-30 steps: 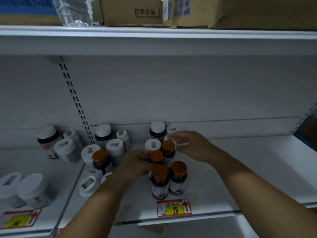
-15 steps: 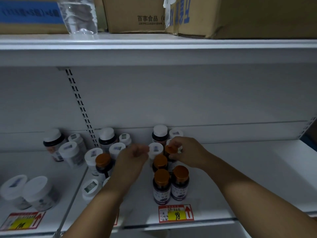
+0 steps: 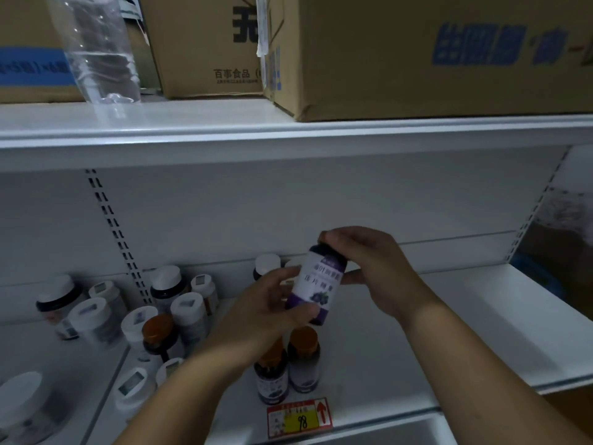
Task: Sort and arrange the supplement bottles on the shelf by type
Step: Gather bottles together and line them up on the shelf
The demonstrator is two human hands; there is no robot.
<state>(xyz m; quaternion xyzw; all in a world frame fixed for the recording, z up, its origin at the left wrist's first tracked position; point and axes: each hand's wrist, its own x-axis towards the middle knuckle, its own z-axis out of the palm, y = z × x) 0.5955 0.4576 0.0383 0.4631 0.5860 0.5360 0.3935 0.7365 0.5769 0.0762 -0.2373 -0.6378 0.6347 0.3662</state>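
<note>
Both hands share one grip on a dark supplement bottle with a white-and-purple blueberry label (image 3: 316, 285), held tilted in the air above the white metal shelf (image 3: 433, 342). The left hand (image 3: 269, 313) cups its lower end, thumb across the bottom of the label, fingers closed round the base. The right hand (image 3: 375, 268) pinches the cap end, fingers curled over the top so that the cap is almost hidden.

At nine o'clock from the held bottle stands a cluster of white-capped bottles (image 3: 187, 311), with one orange-capped dark bottle (image 3: 158, 335) among them. Further toward eight o'clock a large white-lidded jar (image 3: 22, 403) sits at the shelf edge. At six o'clock, just below the left hand, two orange-capped dark bottles (image 3: 303, 361) stand upright side by side, touching, and a red-and-yellow price tag marked 98 (image 3: 300, 417) is fixed to the shelf lip before them. At twelve o'clock, brown cardboard boxes (image 3: 417, 53) rest on the upper shelf (image 3: 288, 130).
</note>
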